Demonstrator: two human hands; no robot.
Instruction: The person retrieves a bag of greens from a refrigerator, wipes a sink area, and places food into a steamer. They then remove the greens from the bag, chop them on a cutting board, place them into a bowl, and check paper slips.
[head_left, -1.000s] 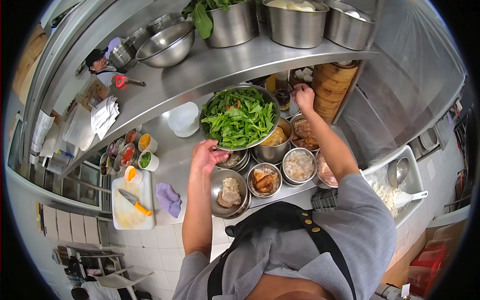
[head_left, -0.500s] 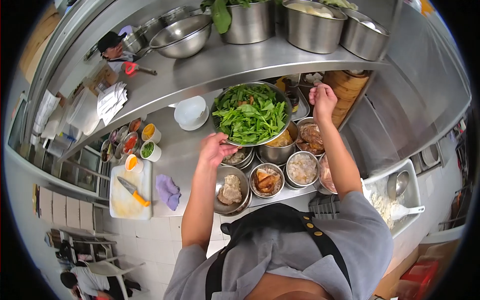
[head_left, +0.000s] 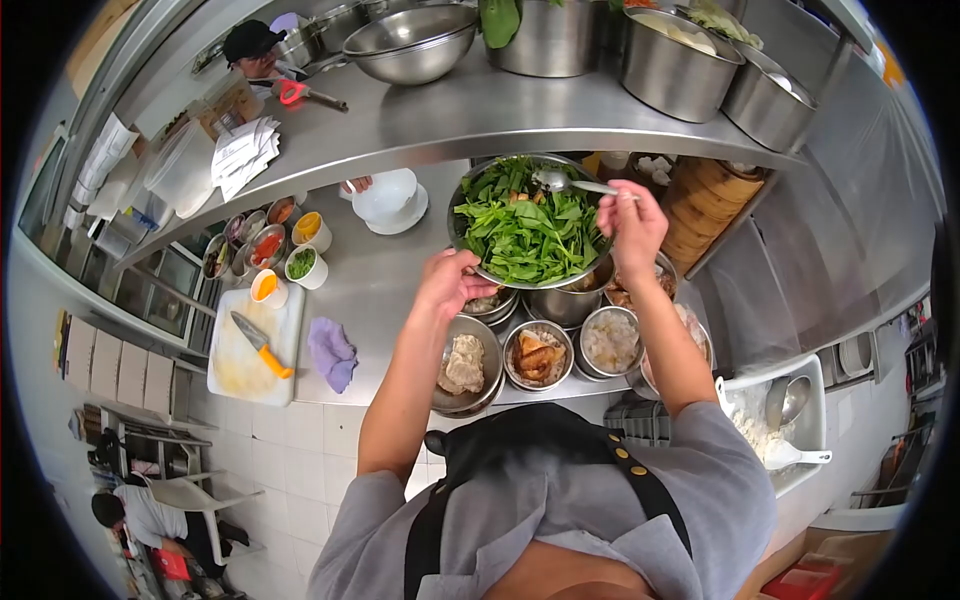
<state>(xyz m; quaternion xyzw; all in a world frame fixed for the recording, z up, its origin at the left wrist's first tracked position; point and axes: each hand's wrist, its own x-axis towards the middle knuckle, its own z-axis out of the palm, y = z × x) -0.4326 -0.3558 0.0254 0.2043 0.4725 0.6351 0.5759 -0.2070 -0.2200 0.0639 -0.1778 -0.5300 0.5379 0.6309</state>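
Observation:
A large metal bowl (head_left: 482, 262) of chopped green leaves (head_left: 530, 225) is tilted beneath the upper shelf. My left hand (head_left: 449, 282) grips its near left rim, fingers partly under the bowl. At the bowl's right edge, my right hand (head_left: 634, 222) is closed round the handle of a metal spoon (head_left: 553, 180), whose head rests over the leaves near the far rim. Just below the bowl sit metal containers: one with pale paste (head_left: 463, 366), one with brown chunks (head_left: 538, 357) and one with whitish translucent pieces (head_left: 611, 340).
White bowls (head_left: 388, 200) stand left of the greens, another person's hand (head_left: 357, 184) touching them. A knife (head_left: 258, 345) lies on the cutting board (head_left: 230, 372), beside a purple cloth (head_left: 332, 354). The steel shelf (head_left: 440, 125) crosses overhead; bamboo steamers (head_left: 712, 210) stand right.
My right hand has moved left and down to the bowl, bringing the spoon over the leaves. Another person's hand has appeared at the white bowls. The whole view has shifted.

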